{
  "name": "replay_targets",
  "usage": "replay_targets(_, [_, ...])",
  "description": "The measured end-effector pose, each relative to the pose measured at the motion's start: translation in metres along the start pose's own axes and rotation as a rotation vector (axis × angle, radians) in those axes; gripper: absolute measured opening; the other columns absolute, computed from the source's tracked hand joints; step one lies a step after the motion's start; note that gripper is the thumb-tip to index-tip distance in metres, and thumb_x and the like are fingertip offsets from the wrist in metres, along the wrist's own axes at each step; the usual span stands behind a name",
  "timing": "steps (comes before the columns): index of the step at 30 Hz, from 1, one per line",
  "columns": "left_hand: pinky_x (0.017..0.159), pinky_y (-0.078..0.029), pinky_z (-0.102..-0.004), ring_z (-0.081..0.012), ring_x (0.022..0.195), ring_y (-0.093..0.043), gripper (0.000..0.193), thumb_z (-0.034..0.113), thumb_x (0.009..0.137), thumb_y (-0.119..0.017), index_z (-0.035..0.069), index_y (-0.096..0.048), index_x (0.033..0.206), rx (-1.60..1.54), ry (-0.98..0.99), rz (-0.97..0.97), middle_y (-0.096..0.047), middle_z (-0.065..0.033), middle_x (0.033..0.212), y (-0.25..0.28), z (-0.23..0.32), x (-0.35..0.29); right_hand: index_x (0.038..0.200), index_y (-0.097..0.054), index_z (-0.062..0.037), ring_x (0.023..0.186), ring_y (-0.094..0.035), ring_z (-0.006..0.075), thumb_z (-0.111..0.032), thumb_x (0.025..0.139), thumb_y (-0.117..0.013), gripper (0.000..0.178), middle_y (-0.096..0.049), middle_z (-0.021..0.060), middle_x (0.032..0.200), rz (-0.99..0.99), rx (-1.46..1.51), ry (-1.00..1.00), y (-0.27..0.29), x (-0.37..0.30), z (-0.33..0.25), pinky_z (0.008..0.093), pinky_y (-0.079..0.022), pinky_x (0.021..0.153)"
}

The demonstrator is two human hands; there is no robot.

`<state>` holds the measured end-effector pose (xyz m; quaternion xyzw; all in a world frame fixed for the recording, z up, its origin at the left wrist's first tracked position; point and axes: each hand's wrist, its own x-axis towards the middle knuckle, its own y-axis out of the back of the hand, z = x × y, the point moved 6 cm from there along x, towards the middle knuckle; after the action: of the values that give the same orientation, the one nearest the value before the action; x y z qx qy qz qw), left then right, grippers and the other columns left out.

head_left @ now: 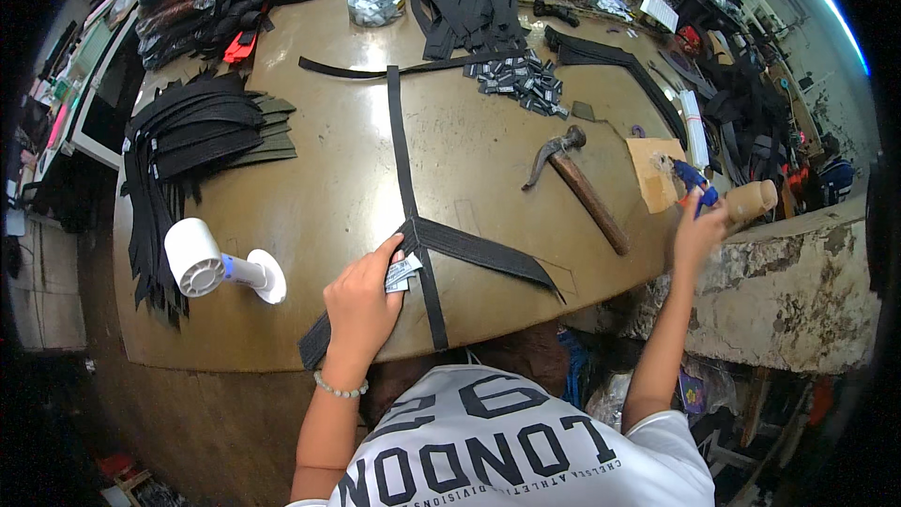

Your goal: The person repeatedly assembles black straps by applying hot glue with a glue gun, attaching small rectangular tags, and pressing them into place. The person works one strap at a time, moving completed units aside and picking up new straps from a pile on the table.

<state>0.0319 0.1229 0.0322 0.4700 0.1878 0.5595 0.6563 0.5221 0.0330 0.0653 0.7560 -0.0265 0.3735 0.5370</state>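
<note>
While the olive-brown bench [310,197] fills most of the view, the work sits at its near edge, just in front of the person. A long black strap [402,145] runs lengthwise away from the person toward the far side, and two shorter black straps [483,253] branch off it near the front edge, one slanting right, one slanting left under the left hand. To the left lies a fanned stack of black strips [202,131]; another heap of black straps [469,0] rests at the far side. A claw hammer [582,188] lies right of the long strap, its handle pointing toward the near right. A small white handheld fan [221,268] lies on its side at the left.

The left hand [361,305] lies flat on the strap junction, fingers [387,253] together, pressing a small white printed label [404,272] against the crossing. The label sits just at the fingertips, right of the palm. The right hand [699,230] is well apart at the bench's right edge, closed around a blue glue gun [694,178] held over a scrap of brown cardboard [654,171]. The left hand is by far the nearer to the junction.
</note>
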Motion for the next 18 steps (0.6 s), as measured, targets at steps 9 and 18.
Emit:
replay_targets(9, [0.067, -0.053, -0.0373, -0.0256, 0.078, -0.067, 0.050, -0.001, 0.072, -0.064, 0.015, -0.066, 0.119, -0.029, -0.026, 0.001, -0.070, -0.0065, 0.088, 0.002, 0.003, -0.003, 0.095, -0.071, -0.0002, 0.084, -0.068, 0.0271, -0.024, 0.087, -0.070, 0.025, -0.071, 0.0143, 0.093, -0.529, 0.933, 0.523, -0.031, -0.011, -0.221, 0.0358, -0.053, 0.077])
replay_targets(18, [0.069, -0.053, -0.0374, -0.0271, 0.080, -0.068, 0.048, 0.001, 0.075, -0.064, 0.015, -0.065, 0.121, -0.086, -0.007, -0.019, -0.071, -0.0072, 0.092, 0.007, 0.006, -0.017, 0.096, -0.072, 0.0014, 0.082, -0.070, 0.0239, -0.018, 0.070, -0.084, 0.035, -0.072, 0.0152, 0.086, -0.719, 0.706, 0.432, -0.113, -0.005, -0.258, 0.0356, -0.054, 0.076])
